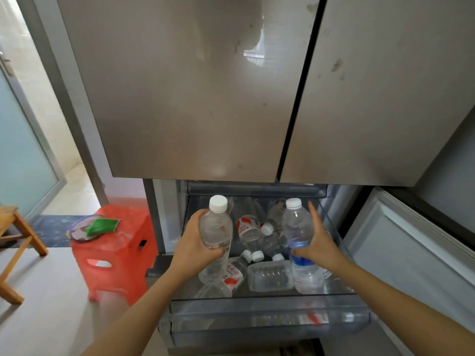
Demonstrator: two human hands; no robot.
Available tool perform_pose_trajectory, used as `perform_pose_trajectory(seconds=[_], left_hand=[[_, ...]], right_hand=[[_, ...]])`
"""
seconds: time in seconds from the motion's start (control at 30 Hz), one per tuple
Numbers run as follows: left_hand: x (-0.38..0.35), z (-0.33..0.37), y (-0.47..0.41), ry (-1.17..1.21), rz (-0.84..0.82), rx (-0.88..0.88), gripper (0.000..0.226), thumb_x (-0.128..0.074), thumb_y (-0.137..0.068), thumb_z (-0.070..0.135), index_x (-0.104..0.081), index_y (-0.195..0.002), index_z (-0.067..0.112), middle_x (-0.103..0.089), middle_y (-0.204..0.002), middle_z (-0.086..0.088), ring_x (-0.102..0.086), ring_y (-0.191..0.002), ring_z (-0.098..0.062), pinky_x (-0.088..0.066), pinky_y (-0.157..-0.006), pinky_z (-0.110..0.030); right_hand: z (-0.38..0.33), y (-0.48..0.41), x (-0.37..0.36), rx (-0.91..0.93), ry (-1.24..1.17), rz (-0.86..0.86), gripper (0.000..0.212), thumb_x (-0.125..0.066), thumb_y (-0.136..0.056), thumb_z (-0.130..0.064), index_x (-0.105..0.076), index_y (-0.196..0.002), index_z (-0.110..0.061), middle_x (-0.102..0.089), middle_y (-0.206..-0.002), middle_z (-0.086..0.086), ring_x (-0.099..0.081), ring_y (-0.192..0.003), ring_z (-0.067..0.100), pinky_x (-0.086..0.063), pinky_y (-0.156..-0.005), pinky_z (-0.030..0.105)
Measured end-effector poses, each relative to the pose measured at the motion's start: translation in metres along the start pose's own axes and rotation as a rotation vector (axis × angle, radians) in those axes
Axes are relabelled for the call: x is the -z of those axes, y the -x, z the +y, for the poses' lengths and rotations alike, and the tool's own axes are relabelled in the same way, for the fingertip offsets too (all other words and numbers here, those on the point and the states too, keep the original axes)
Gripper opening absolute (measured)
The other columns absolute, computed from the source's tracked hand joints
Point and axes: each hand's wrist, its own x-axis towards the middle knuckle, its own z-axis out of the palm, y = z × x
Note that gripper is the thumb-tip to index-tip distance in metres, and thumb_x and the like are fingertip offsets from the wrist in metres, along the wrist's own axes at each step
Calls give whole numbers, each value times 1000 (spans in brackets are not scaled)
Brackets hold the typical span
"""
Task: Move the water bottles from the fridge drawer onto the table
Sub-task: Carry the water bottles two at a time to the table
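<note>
Head view: left hand (194, 244) grips clear bottle (216, 227), right hand (321, 243) blue-labelled bottle (298, 226), over fridge drawer (270, 316) by stool (113, 255).

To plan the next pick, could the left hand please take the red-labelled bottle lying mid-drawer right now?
Probably not: the left hand grips a clear bottle, though the red-labelled bottle lies uncovered beside it.

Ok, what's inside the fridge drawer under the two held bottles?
Water bottles lie on their sides, some red-labelled. The left hand, right hand and their upright bottles hide the rest.
</note>
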Motion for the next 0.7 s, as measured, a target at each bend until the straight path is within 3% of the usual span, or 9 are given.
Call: perform_pose_trajectory(seconds=[0.07, 0.13, 0.23, 0.33, 0.47, 0.57, 0.7], left_hand=[[0, -1, -1, -12, 10, -30, 88, -82, -63, 23, -24, -128, 35, -43, -127, 6, -47, -113, -18, -46, -96, -42], [3, -2, -2, -2, 21, -41, 88, -82, -64, 21, -23, -127, 37, -40, -123, 9, -45, -115, -17, -44, -98, -42], [9, -8, -6, 3, 44, -3, 91, -82, -63, 20, -25, -133, 29, -40, -121, 9, -47, -117, -21, -43, -97, -44], [12, -10, -6, 40, 67, 18, 89, -81, -62, 23, -26, -131, 27, -42, -123, 6, -47, -115, -20, -42, -93, -36], [10, -5, -5, 46, 131, 24, 81, -80, -65, 30, -34, -130, 16, -43, -131, -5, -44, -116, -16, -40, -98, -34], [9, 4, -3, 65, 141, 27, 79, -72, -62, 40, -35, -127, 15, -43, -125, -1, -45, -112, -12, -40, -92, -28], [3, 11, 0, 66, 131, 22, 68, -78, -71, 22, -35, -124, 16, -43, -121, 3, -46, -108, -12, -39, -89, -26]], right_hand=[[-6, 15, 3, 63, -3, -30, 118, -81, -66, -4, 4, -142, -38, -33, -146, 3, -44, -116, 12, -40, -92, 24], [-6, 24, 3, 94, 5, -38, 117, -82, -65, -9, 4, -136, -42, -25, -149, -1, -30, -125, 7, -33, -101, 29], [-3, 30, -1, 99, -13, -28, 116, -82, -65, -12, 6, -133, -46, -17, -153, 0, -26, -137, 20, -32, -108, 43], [1, 32, -5, 103, -60, 43, 113, -80, -67, -9, 4, -132, -47, -18, -154, 2, -28, -137, 23, -33, -107, 44], [8, 31, -8, 82, -174, 112, 113, -78, -67, -1, -4, -120, -69, -23, -152, 3, -30, -137, 24, -34, -107, 53], [14, 27, -2, 17, -252, 123, 109, -74, -69, 4, -7, -133, -54, -26, -150, 6, -30, -136, 29, -34, -105, 58], [23, 22, 9, -35, -312, 170, 101, -71, -72, 7, -10, -146, -25, -33, -142, 9, -36, -131, 29, -40, -100, 46]])
